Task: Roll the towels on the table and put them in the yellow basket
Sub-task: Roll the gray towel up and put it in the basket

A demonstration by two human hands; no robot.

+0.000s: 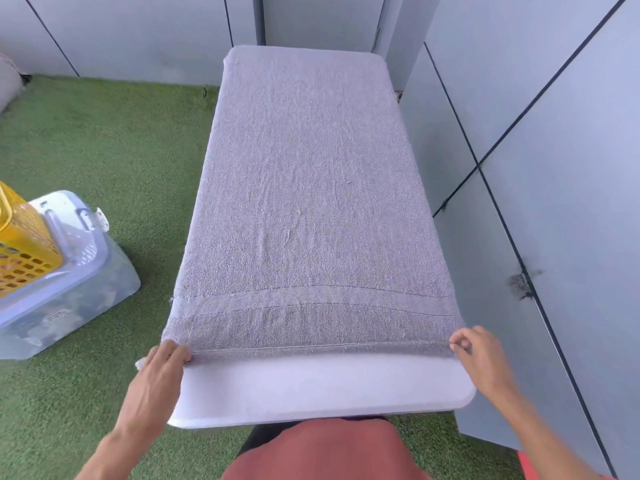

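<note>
Your shirt: reddish-brown fabric (322,452) fills the frame at 6 o'clock, nearest the camera.
Table: white rectangular table with rounded corners (322,386) runs away from you toward 12 o'clock; only its near strip is bare.
Towel: grey terry towel with a woven band near its hem (311,188) lies flat and spread over almost the whole tabletop, near hem across the table just ahead of your hands.
Left hand: your left hand (161,372) at 7 o'clock has its fingers curled, pinching the towel's near left corner.
Right hand: your right hand (479,355) at 5 o'clock pinches the near right corner between thumb and bent fingers.
Basket: yellow perforated plastic basket (20,251) sits at 9 o'clock, cut by the frame edge, on a clear lidded plastic storage box (69,292).
Floor: green artificial turf (104,140) lies left of the table.
Walls: grey panels with dark seams (540,168) stand at 12 and 3 o'clock.
</note>
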